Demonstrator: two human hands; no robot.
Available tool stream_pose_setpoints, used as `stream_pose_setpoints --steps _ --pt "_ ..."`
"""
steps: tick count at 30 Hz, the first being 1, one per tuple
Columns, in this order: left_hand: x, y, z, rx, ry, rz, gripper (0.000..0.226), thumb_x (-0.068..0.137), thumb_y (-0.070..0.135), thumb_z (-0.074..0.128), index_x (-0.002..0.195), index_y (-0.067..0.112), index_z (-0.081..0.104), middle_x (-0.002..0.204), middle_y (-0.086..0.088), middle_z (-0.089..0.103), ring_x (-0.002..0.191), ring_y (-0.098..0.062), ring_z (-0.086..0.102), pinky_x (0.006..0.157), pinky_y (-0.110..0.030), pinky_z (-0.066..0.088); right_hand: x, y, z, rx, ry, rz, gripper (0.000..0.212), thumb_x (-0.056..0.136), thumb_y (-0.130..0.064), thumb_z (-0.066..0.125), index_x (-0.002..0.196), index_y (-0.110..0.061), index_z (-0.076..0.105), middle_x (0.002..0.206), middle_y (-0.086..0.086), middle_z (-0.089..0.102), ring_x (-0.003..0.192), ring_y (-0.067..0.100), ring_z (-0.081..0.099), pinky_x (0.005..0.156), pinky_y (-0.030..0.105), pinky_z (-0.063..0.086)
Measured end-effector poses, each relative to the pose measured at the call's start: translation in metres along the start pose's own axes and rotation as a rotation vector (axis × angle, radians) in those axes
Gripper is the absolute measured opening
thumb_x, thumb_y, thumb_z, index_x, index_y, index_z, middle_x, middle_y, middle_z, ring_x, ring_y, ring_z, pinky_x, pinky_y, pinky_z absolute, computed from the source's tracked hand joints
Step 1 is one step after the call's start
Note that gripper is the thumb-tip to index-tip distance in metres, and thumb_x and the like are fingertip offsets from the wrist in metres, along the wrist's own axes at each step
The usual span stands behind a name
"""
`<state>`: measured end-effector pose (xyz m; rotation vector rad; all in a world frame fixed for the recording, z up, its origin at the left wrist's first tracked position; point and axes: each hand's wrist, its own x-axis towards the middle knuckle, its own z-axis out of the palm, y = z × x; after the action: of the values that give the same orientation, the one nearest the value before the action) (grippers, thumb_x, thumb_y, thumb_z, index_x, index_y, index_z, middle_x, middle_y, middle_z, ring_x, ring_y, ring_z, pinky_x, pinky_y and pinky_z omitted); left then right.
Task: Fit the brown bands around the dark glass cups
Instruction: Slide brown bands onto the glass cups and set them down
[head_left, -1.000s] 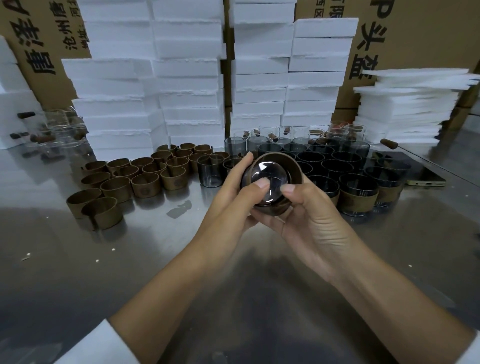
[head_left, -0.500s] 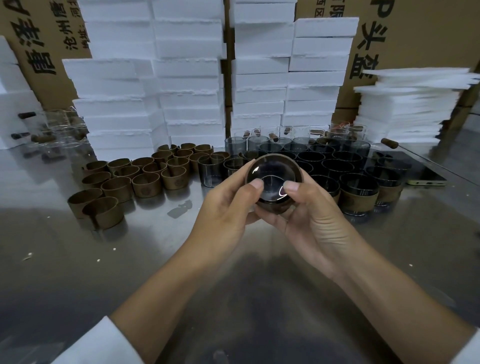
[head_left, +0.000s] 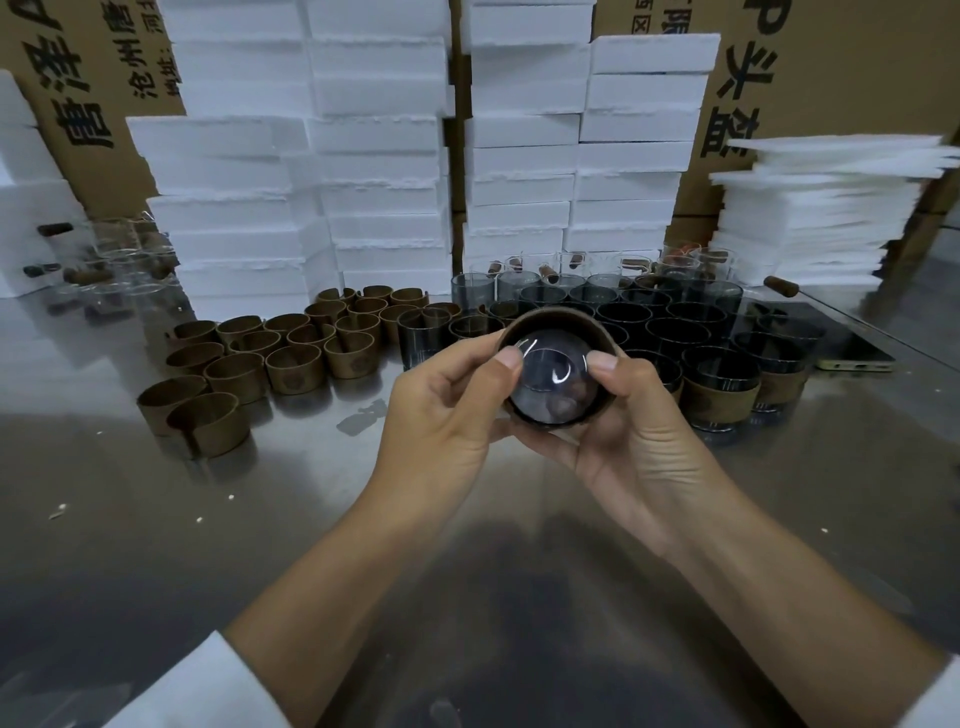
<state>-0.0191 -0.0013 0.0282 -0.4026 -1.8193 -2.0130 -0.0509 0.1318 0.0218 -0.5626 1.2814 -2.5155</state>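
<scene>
Head view shows both hands raised above the table (head_left: 156, 519), sharing one cup (head_left: 553, 384) tipped so its base faces the camera. A band (head_left: 556, 316) wraps the cup, its edge standing proud around the base. The left hand (head_left: 441, 415) curls round the band's left side, and the right hand (head_left: 644, 436) curls round its right and underneath. Both thumbs press on the glass base, probably to push the cup through while the fingers hold the band back. The cup thus lies between the palms, gripped by both. Loose bands (head_left: 296, 364) wait at the left, bare cups (head_left: 670, 322) behind, and banded cups (head_left: 719, 395) at the right, likely sorted for reach.
</scene>
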Motion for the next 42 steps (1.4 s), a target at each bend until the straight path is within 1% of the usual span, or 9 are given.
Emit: stream_pose_setpoints --steps 4,7,10,12,15,19,31,37,42 --pt "0.001 -0.002 -0.001 0.001 0.035 -0.039 0.019 0.093 0.014 0.053 0.102 0.013 0.07 0.085 0.004 0.075 0.083 -0.007 0.071 0.066 -0.022 0.056 -0.001 -0.002 0.001 0.002 0.014 0.012 0.047 0.059 -0.029 0.072 0.105 -0.02 0.07 0.087 0.002 0.074 0.09 0.019 0.071 0.072 0.038 0.058" --pt "0.002 -0.001 -0.001 -0.043 0.069 -0.088 0.025 0.088 0.02 0.058 0.108 0.011 0.069 0.093 -0.002 0.075 0.09 -0.013 0.071 0.075 -0.031 0.059 0.001 -0.001 0.004 0.05 0.058 0.046 0.064 0.065 -0.028 0.076 0.126 -0.015 0.06 0.115 0.01 0.07 0.105 0.024 0.068 0.077 0.039 0.058" --pt "0.004 -0.002 -0.005 -0.094 0.083 -0.142 0.054 0.074 0.024 0.076 0.123 0.008 0.061 0.111 -0.009 0.071 0.105 -0.019 0.068 0.092 -0.04 0.055 0.0 -0.002 0.007 0.061 0.053 0.037 0.043 0.074 -0.044 0.071 0.103 -0.013 0.074 0.109 0.012 0.072 0.101 0.023 0.07 0.082 0.035 0.058" --pt "0.007 -0.004 -0.007 -0.156 0.065 -0.221 0.07 0.069 0.022 0.075 0.134 0.007 0.052 0.126 -0.012 0.063 0.115 -0.021 0.062 0.098 -0.039 0.051 -0.001 -0.002 0.008 0.037 0.07 0.057 0.049 0.069 -0.052 0.064 0.096 -0.012 0.074 0.099 0.008 0.075 0.097 0.019 0.072 0.081 0.031 0.059" --pt "0.008 -0.006 -0.012 -0.319 -0.042 -0.293 0.079 0.059 0.011 0.085 0.129 -0.002 0.053 0.119 -0.015 0.067 0.108 -0.021 0.066 0.088 -0.027 0.055 -0.002 -0.002 0.007 -0.006 0.085 0.074 0.058 0.065 -0.059 0.061 0.1 -0.014 0.072 0.106 0.008 0.074 0.101 0.017 0.07 0.08 0.032 0.059" --pt "0.01 -0.006 -0.019 -0.392 -0.133 -0.278 0.106 0.04 0.039 0.094 0.128 -0.003 0.054 0.12 -0.018 0.066 0.111 -0.023 0.065 0.089 -0.027 0.054 -0.004 -0.005 0.009 -0.038 0.079 0.089 0.052 0.068 -0.056 0.06 0.102 -0.019 0.07 0.109 0.004 0.074 0.101 0.013 0.07 0.079 0.029 0.059" --pt "0.01 -0.008 -0.017 -0.383 -0.142 -0.268 0.117 0.026 0.049 0.093 0.125 0.0 0.051 0.103 -0.012 0.071 0.091 -0.02 0.07 0.07 -0.026 0.057 -0.008 -0.013 0.02 0.181 0.097 0.168 0.064 0.073 -0.039 0.059 0.129 -0.008 0.058 0.117 0.009 0.068 0.092 0.015 0.061 0.057 0.021 0.052" --pt "0.012 -0.014 -0.02 -0.316 -0.153 -0.241 0.098 0.026 0.057 0.09 0.108 0.012 0.059 0.093 -0.004 0.073 0.085 -0.015 0.069 0.075 -0.025 0.056 -0.007 -0.014 0.019 0.217 0.087 0.154 0.055 0.071 -0.036 0.058 0.121 -0.014 0.057 0.075 -0.003 0.067 0.06 0.007 0.061 0.051 0.021 0.049" --pt "0.014 -0.01 -0.021 -0.333 -0.176 -0.22 0.094 0.03 0.049 0.093 0.11 0.014 0.06 0.093 -0.003 0.073 0.083 -0.013 0.07 0.069 -0.023 0.057 -0.008 -0.012 0.016 0.143 0.094 0.146 0.043 0.075 -0.041 0.057 0.111 -0.016 0.064 0.094 0.0 0.07 0.083 0.012 0.062 0.06 0.024 0.052"
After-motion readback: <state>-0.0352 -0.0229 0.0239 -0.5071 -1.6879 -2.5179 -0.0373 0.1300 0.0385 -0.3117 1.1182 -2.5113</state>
